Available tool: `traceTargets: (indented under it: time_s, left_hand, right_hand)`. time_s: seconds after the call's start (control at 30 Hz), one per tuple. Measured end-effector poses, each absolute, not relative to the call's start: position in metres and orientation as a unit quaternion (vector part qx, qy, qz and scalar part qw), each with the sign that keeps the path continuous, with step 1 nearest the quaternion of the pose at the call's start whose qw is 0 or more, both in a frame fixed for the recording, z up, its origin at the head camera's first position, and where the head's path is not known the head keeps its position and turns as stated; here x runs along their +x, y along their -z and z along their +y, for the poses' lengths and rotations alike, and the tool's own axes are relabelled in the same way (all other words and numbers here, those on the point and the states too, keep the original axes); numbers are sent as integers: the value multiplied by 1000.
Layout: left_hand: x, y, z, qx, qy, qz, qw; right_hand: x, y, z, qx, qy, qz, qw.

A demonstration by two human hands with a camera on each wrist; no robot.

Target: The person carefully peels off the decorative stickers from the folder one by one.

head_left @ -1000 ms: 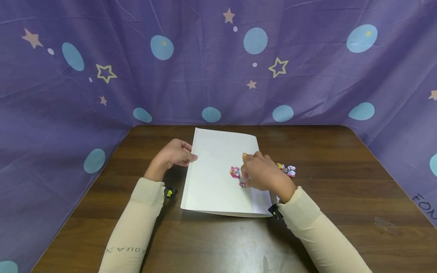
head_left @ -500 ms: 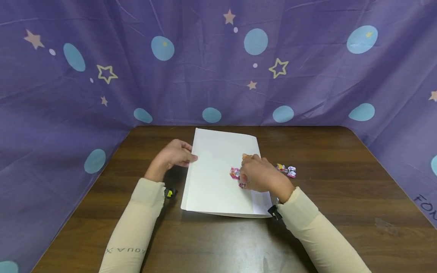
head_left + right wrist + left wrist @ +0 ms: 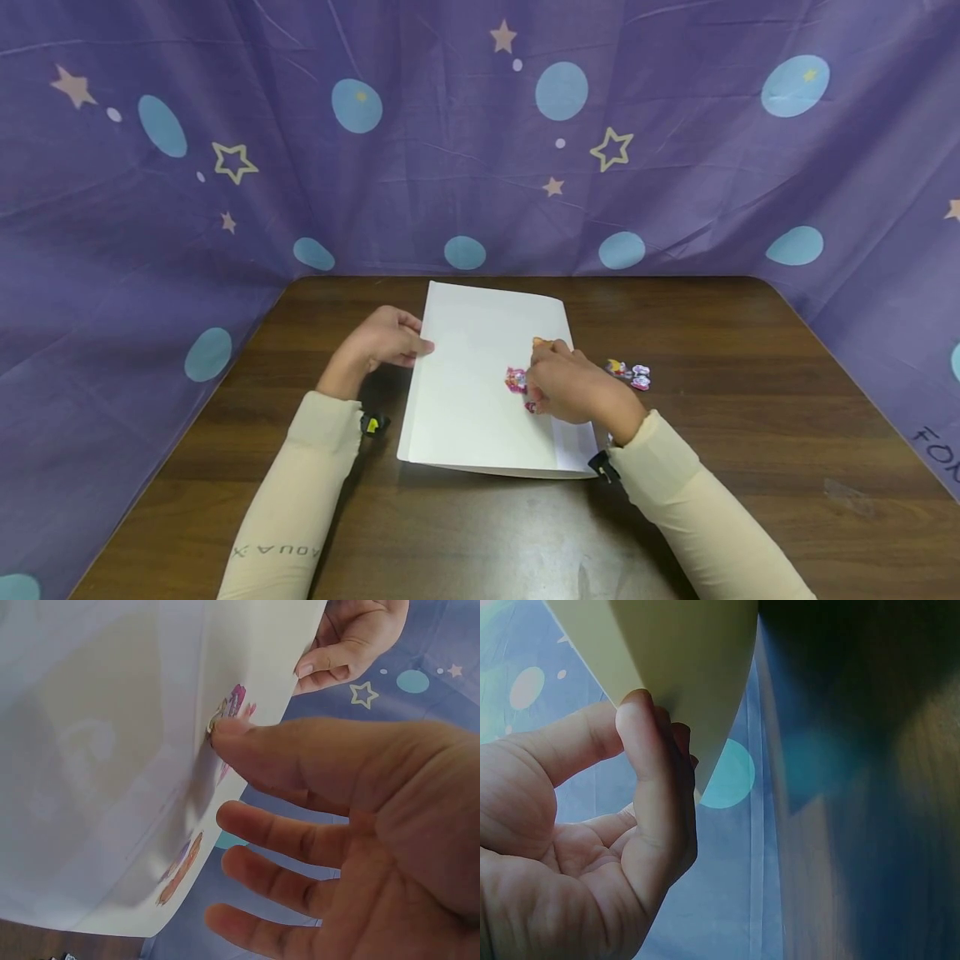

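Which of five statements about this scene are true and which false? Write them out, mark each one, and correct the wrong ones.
1. The left hand pinches the left edge of the white paper. True.
2. The right hand lies left of the paper. False: it is over the paper's right side, beside the pink cutout.
3. Some colorful cutouts lie on the table, right of the paper. True.
4. The curtain behind the table is plain red. False: it is purple and patterned.
5. Lettering shows on the left sleeve. True.
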State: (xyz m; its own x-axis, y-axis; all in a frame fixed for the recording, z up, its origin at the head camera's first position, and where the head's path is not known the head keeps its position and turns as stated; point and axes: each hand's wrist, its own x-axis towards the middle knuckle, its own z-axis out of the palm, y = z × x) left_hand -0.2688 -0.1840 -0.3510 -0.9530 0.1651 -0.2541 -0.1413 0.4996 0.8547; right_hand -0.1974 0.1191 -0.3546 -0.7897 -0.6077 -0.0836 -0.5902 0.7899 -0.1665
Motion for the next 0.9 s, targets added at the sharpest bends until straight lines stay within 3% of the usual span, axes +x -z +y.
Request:
traceTargets:
  time_s: [0.37,0.9]
  left_hand:
    - [-269,352,-184,9,-503,851,150]
    - [-269,351,-183,9,-504,851,150]
  right_hand:
    - [-198,360,117,-325,51,943,50]
    - [-195,350,120,-311,69,945,79]
